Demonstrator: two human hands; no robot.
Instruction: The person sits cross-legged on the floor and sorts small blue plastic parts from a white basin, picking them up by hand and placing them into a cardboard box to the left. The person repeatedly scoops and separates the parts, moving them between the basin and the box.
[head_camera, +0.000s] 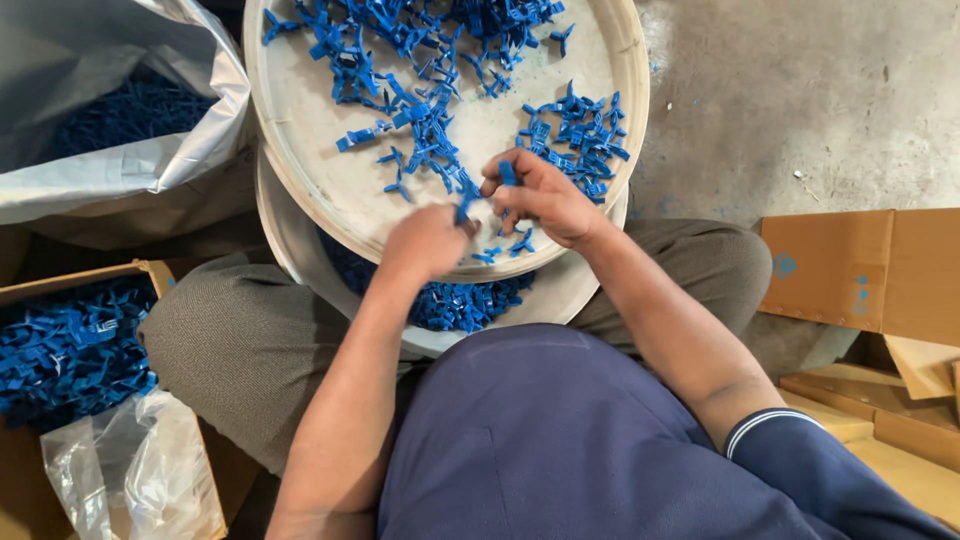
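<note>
A round white tray (300, 110) rests on my lap, strewn with several small blue plastic parts (420, 110). My left hand (425, 240) pinches a blue plastic part (466, 207) at the tray's near edge. My right hand (545, 197) grips another blue plastic part (508, 174) right beside it, the two hands almost touching. A second white tray (290, 240) lies underneath, with more blue parts (465, 300) showing in it below my hands.
A grey sack (120, 170) of blue parts stands at the far left. A cardboard box (70, 350) with blue parts and a clear plastic bag (140, 480) sits at my left. Flat cardboard boxes (860, 270) lie on the concrete floor at my right.
</note>
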